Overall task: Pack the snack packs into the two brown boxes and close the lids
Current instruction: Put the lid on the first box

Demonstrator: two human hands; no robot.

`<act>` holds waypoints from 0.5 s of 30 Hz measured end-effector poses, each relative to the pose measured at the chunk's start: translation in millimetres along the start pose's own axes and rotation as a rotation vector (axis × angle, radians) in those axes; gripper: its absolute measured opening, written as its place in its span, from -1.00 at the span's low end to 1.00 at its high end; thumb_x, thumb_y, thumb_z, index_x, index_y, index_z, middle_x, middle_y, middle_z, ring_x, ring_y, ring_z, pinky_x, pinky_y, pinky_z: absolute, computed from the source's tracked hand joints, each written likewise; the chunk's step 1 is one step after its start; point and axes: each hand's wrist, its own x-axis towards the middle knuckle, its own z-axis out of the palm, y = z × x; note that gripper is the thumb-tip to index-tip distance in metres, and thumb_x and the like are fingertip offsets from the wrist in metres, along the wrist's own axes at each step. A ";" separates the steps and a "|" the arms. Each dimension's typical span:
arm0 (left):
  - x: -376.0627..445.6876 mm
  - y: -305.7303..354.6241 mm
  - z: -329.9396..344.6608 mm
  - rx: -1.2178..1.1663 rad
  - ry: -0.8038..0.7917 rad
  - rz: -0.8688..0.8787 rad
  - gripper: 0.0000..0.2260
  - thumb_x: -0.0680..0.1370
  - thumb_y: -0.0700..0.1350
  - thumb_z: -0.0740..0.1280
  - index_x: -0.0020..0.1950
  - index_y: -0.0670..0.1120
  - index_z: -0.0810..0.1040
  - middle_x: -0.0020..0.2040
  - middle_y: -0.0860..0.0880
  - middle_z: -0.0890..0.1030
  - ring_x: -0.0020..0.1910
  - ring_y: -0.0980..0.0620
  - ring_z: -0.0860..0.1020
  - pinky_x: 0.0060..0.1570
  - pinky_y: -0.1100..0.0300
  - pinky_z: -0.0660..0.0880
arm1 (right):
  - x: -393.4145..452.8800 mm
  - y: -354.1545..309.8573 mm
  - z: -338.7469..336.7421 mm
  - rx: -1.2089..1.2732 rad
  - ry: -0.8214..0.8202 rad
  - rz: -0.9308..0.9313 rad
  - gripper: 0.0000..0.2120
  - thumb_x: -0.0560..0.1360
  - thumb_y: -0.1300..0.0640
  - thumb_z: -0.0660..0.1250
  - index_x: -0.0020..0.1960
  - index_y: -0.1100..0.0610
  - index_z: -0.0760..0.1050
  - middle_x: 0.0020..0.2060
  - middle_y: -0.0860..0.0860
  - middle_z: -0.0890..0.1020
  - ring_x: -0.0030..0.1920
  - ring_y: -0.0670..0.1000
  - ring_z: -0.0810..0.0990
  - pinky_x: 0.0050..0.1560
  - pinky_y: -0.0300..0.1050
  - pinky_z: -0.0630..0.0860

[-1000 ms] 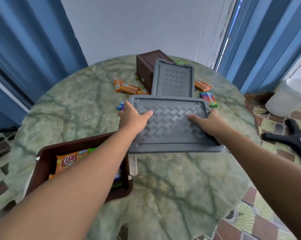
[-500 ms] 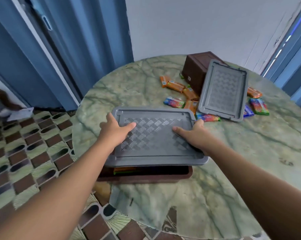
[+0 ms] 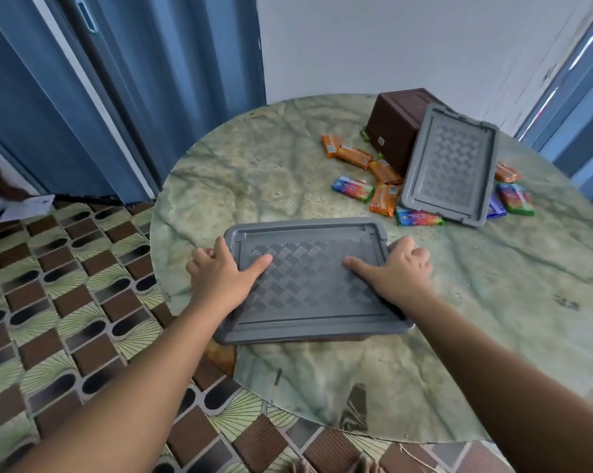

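The grey lid (image 3: 308,281) now sits flat over the near brown box, hiding the opening that gaped below it half a second ago. The left hand (image 3: 220,278) and right hand (image 3: 399,274) each keep a closed grip on the lid's ends, thumbs on top. Beyond the lid, loose snack packs (image 3: 383,199) lie on the surface (image 3: 493,319).

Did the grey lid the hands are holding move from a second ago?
Yes. The grey lid moved toward the person, away from the tipped brown box, and now sits down over the near box, held by the left hand and right hand.
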 end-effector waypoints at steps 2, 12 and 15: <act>0.6 -1.2 1.4 0.000 -0.008 0.004 -0.05 0.41 0.56 0.20 0.56 -0.06 0.14 0.38 -0.21 0.22 0.36 -0.25 0.21 0.37 -0.13 0.28 | -1.5 2.4 3.2 0.028 0.006 -0.015 -0.15 0.34 -0.48 0.42 0.30 0.09 0.22 0.18 0.08 0.24 0.30 0.20 0.27 0.39 0.09 0.27; 11.8 -7.9 -0.6 -0.070 -0.065 -0.026 0.00 0.39 0.57 0.23 0.64 0.04 0.00 0.46 -0.27 0.25 0.47 -0.30 0.22 0.39 -0.23 0.29 | 15.1 0.1 16.7 0.207 -0.070 0.008 0.00 0.29 -0.41 0.53 0.43 0.09 0.14 0.33 0.12 0.28 0.35 0.19 0.35 0.38 0.15 0.39; 7.3 -7.7 0.7 -0.150 -0.071 -0.032 0.03 0.37 0.56 0.27 0.64 0.03 0.01 0.50 -0.23 0.30 0.47 -0.25 0.33 0.37 -0.18 0.37 | 12.5 6.2 17.5 0.278 -0.064 -0.036 -0.09 0.32 -0.36 0.55 0.38 0.06 0.16 0.33 0.10 0.39 0.29 0.14 0.46 0.27 0.13 0.49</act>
